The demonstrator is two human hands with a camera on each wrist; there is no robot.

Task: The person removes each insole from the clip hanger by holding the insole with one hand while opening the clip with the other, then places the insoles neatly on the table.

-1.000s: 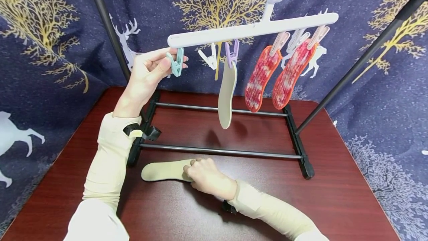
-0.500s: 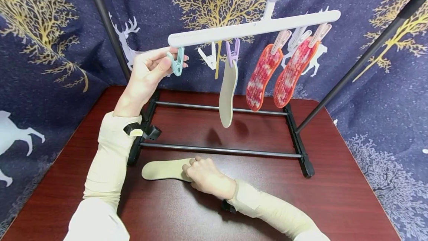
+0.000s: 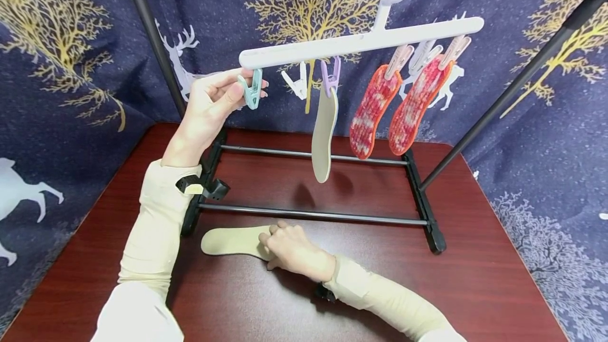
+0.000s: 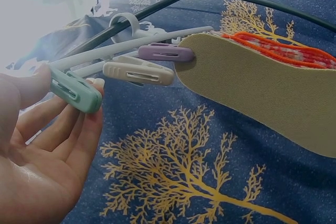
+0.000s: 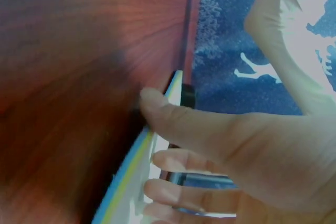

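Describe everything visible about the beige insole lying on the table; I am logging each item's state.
The beige insole lies flat on the dark red wooden table, in front of the black rack's lower bar, rounded end toward the person's left. It looks like thin foam with a plain fabric top; the right wrist view shows a layered edge with blue and yellow stripes. The right hand covers its other end, thumb on the edge and fingers curled round it.
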